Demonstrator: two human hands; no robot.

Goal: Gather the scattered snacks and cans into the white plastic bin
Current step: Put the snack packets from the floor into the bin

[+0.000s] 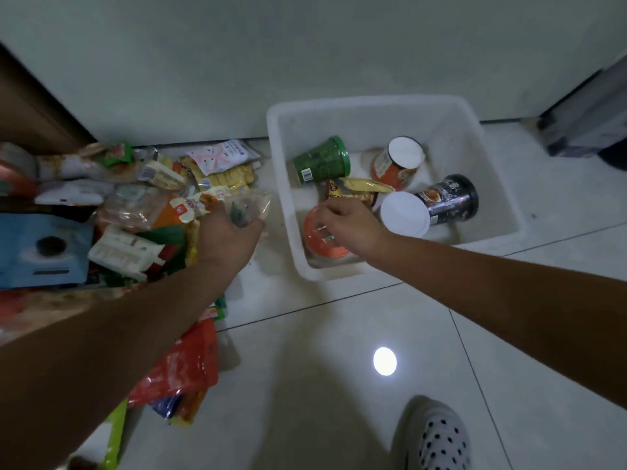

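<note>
The white plastic bin (481,157) stands on the floor against the wall. Inside lie a green cup (322,161), an orange cup with a white base (398,164), a black cup (448,200), a yellow packet (359,188) and an orange container (319,242). My right hand (349,222) is inside the bin, fingers curled on the orange container's top. My left hand (230,228) grips a clear plastic packet (251,206) at the edge of the snack pile (135,205), just left of the bin.
A blue box (40,249) lies at the far left, a red bag (183,364) under my left forearm. A dark object (590,120) stands at the right wall. My dotted shoe (437,435) is at the bottom. Pale floor tiles spread in front.
</note>
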